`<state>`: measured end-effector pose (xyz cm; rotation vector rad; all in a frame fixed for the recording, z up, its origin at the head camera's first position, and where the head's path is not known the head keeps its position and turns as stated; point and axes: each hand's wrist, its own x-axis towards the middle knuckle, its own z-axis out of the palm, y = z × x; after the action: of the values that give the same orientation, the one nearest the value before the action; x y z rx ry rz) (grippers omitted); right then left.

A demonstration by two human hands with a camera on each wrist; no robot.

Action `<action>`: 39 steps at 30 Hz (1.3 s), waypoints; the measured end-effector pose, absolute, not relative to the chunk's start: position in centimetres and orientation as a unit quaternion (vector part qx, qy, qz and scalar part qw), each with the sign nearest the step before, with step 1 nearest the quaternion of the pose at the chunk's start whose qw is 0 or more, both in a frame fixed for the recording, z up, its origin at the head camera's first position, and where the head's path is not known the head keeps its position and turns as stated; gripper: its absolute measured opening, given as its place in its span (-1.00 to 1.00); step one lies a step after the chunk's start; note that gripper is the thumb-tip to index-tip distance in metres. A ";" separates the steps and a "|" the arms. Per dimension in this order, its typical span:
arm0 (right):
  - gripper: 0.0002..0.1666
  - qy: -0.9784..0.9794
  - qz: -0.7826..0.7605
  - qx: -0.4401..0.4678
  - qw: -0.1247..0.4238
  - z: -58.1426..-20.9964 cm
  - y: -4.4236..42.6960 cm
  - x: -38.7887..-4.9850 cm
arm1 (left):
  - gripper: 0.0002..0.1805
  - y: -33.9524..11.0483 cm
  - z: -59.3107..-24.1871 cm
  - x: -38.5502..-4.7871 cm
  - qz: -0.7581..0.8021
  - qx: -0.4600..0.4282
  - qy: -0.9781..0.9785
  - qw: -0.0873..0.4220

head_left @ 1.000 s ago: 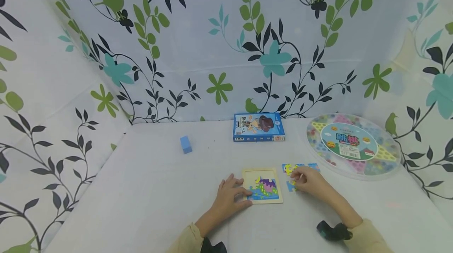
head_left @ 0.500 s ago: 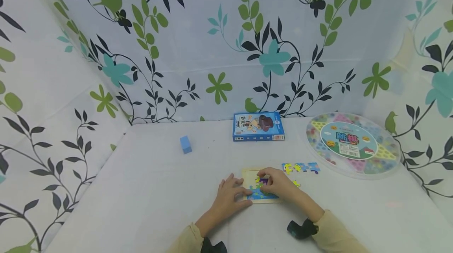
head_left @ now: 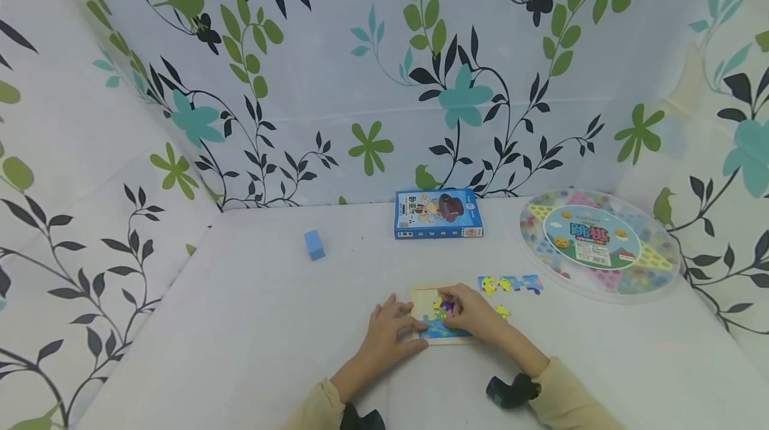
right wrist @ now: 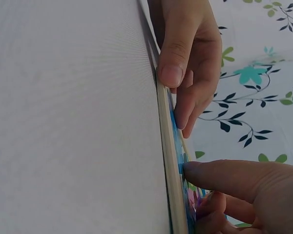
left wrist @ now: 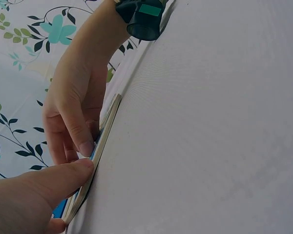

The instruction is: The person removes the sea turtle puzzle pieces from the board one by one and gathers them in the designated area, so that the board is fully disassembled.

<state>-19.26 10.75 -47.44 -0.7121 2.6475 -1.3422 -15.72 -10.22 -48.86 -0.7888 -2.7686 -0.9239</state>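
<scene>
A jigsaw puzzle in a pale wooden frame [head_left: 426, 288] lies on the white cloth, part filled with blue, green and purple pieces. My left hand [head_left: 387, 333] rests at its left side, fingers spread over the edge. In the left wrist view, the left thumb [left wrist: 68, 180] lies along the frame's rim. Over the filled part, my right hand [head_left: 474, 313] pinches at a purple puzzle piece [head_left: 447, 307], mostly hidden by the fingers. The right thumb [right wrist: 224, 175] presses at the pieces in the right wrist view. Right of the frame lies a loose yellow puzzle piece [head_left: 502, 312], partly hidden.
Several loose blue and yellow puzzle pieces [head_left: 510, 284] lie in a row beyond the right hand. A blue picture box [head_left: 438, 214] sits at the back, a round clear game case [head_left: 591, 243] at the back right. Farther left lies a blue block [head_left: 314, 245].
My right hand has moved left from the loose pieces onto the framed puzzle and stays there, its fingers shifting slightly. The left hand has stayed at the frame's left edge.
</scene>
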 end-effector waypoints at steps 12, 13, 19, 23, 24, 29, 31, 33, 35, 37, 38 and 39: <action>-0.50 0.863 -0.438 -0.250 0.032 -47.2 10.7 -19.2 | -0.72 -10.3 -48.8 -15.7 -0.303 -0.262 -0.914 0.059; -0.49 0.862 -0.437 -0.253 0.030 -47.2 10.8 -19.2 | -0.72 -10.3 -48.8 -15.7 -0.303 -0.264 -0.914 0.061; -0.43 0.862 -0.437 -0.256 0.030 -47.2 11.0 -19.2 | -0.72 -10.4 -49.0 -15.8 -0.308 -0.268 -0.911 0.065; -0.47 0.862 -0.439 -0.252 0.035 -47.4 11.0 -19.2 | -0.72 -10.3 -49.0 -15.8 -0.310 -0.265 -0.911 0.063; -0.49 0.861 -0.441 -0.252 0.036 -47.4 11.0 -19.2 | -0.72 -10.3 -49.0 -15.8 -0.310 -0.264 -0.911 0.062; -0.59 0.855 -0.448 -0.261 0.021 -47.5 11.2 -19.3 | -0.72 -10.3 -49.0 -15.8 -0.311 -0.261 -0.912 0.059; -0.62 0.854 -0.449 -0.263 0.013 -47.5 11.2 -19.2 | -0.72 -10.3 -49.0 -15.8 -0.310 -0.262 -0.912 0.061; -0.65 0.854 -0.447 -0.267 0.006 -47.5 11.2 -19.1 | -0.72 -10.3 -49.0 -15.8 -0.310 -0.265 -0.911 0.063; -0.67 0.854 -0.444 -0.271 -0.001 -47.4 11.1 -19.0 | -0.73 -10.3 -49.0 -15.8 -0.309 -0.269 -0.910 0.066; -0.69 0.856 -0.434 -0.280 -0.012 -47.3 11.1 -18.9 | -0.72 -10.3 -48.9 -15.8 -0.310 -0.271 -0.909 0.068; -0.69 0.858 -0.427 -0.284 -0.016 -47.3 11.1 -19.0 | -0.72 -10.3 -48.9 -15.8 -0.309 -0.271 -0.909 0.068; -0.70 0.859 -0.423 -0.288 -0.020 -47.3 11.0 -19.0 | -0.72 -10.3 -48.8 -15.8 -0.308 -0.270 -0.910 0.068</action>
<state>-19.01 11.04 -47.29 -0.9150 2.7337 -1.3454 -15.78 -10.27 -48.81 -0.8144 -2.7404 -0.9286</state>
